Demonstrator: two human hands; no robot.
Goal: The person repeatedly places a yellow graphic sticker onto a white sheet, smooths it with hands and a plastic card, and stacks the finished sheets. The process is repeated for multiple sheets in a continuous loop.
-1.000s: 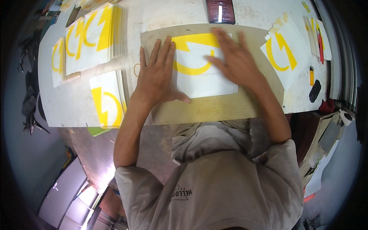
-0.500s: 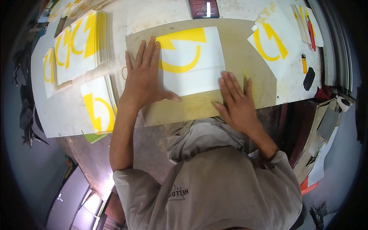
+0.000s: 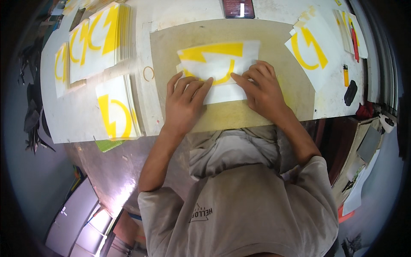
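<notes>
A white sheet [image 3: 246,64] printed with a yellow arc and a jagged yellow shape is bent across its middle above a brownish board [image 3: 282,43]. Its far part stands raised and slightly blurred, while a plain white strip lies nearer me. My left hand [image 3: 185,103] grips the sheet at its left side, thumb and curled fingers closed on it. At the right side my right hand [image 3: 264,92] pinches it too, with the thumb pointing inward. Parts of the yellow arc are hidden behind the fingers.
Stacks of yellow-printed sheets [image 3: 102,36] stand at the left, with a smaller pile [image 3: 115,107] nearer me. A rubber band [image 3: 148,73] lies beside the board. A phone [image 3: 238,8] is at the far edge. More printed sheets [image 3: 308,51], a red pen [image 3: 355,43] and a yellow lighter [image 3: 345,75] lie right.
Both hands were spread flat on the smooth sheet. They have moved inward, the fingers have closed on the paper, and the sheet is now bent and raised.
</notes>
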